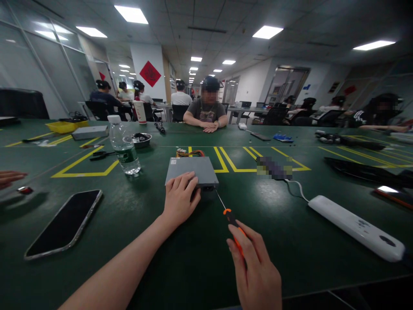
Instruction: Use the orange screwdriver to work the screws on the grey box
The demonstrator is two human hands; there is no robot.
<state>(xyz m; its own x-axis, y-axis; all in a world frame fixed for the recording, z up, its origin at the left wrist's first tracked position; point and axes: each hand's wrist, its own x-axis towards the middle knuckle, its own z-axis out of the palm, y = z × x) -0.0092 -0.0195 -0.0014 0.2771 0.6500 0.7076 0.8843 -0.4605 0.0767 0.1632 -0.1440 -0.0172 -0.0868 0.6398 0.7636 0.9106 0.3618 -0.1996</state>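
Observation:
A grey metal computer power supply (206, 167) lies flat on the green table, a bundle of coloured wires at its far side and a dark socket in its near face. My left hand (180, 196) grips its near left part, fingers over the top and thumb by the front edge. In my right hand (254, 262) is an orange and black screwdriver (230, 216), the fingers closed round its handle. The thin shaft points up and left, its tip at the near right corner of the power supply. Whether the tip sits in a screw is too small to tell.
Left of me lie a phone (66, 224) and a water bottle (124, 148), with a metal bowl (142, 140) behind. A white power strip (355, 226) lies right. Another person's hand (11, 178) shows at the left edge; a person (206, 107) sits opposite.

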